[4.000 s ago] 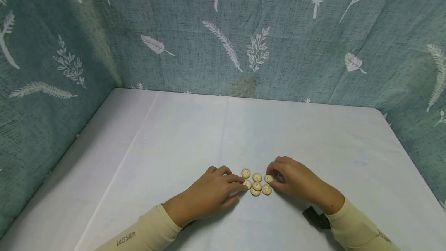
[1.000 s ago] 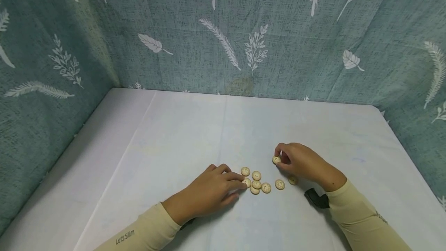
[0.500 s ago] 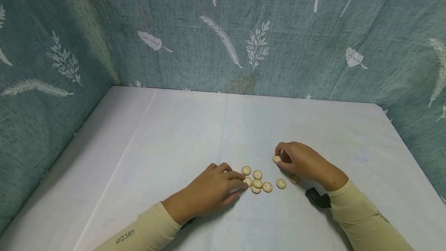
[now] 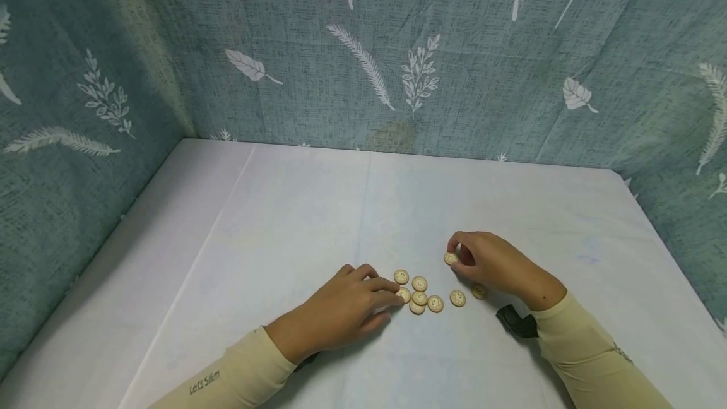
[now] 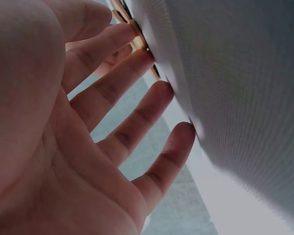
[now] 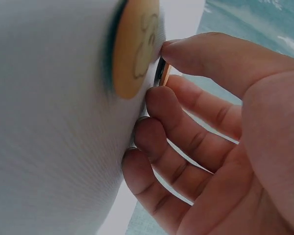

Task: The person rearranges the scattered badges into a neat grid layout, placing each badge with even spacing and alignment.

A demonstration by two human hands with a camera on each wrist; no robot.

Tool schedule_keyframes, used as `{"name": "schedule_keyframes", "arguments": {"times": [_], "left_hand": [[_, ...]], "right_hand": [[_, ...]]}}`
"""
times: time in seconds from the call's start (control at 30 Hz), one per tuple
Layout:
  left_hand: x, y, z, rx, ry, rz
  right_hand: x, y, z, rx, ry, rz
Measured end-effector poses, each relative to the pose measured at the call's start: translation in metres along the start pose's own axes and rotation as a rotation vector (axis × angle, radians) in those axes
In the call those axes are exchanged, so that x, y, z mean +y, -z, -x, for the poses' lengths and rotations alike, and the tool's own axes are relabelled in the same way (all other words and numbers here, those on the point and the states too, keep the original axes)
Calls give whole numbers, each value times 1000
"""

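Discs (image 4: 435, 303), round and wood-toned, dot white woven cloth (image 4: 284, 207), right hand (image 4: 491, 262) pinching one, left hand (image 4: 348, 309) loosely spread.

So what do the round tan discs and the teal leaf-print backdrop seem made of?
Round tan discs: perhaps matte wood, from their warm tan faces with thin dark drawn lines, though plastic is possible.
Teal leaf-print backdrop: matte woven fabric, judging by its crosshatched texture and creases.

Overlapping pair of pale discs (image 4: 419, 298), on a white table (image 4: 284, 226). Left of pair: left hand (image 4: 343, 311), touching one disc (image 4: 405, 295). Just beyond pair: two loose discs (image 4: 419, 283). Right of pair: three discs (image 4: 457, 298). Beyond and right of pair: right hand (image 4: 493, 265), pinching another disc (image 4: 450, 258). Well behind pair: green leaf-printed curtain (image 4: 301, 100).
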State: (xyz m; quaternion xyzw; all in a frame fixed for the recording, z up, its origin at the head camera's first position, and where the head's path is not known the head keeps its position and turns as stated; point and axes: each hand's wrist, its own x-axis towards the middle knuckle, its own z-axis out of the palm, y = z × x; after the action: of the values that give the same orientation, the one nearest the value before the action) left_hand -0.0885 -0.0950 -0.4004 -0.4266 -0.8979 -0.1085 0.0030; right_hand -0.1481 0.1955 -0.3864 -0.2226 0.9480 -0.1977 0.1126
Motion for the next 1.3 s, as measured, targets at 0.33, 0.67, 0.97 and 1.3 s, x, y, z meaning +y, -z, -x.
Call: {"name": "schedule_keyframes", "arguments": {"times": [0.33, 0.67, 0.97, 1.3], "left_hand": [[-1, 0, 0, -14, 8, 19], [0, 2, 0, -10, -3, -7], [1, 2, 0, -21, 10, 9], [1, 1, 0, -11, 2, 2]], "right_hand": [[-12, 9, 9, 5, 32, 66], [-18, 6, 28, 135, 150, 157], [-17, -2, 37, 174, 182, 177], [-16, -7, 40, 171, 189, 174]]}}
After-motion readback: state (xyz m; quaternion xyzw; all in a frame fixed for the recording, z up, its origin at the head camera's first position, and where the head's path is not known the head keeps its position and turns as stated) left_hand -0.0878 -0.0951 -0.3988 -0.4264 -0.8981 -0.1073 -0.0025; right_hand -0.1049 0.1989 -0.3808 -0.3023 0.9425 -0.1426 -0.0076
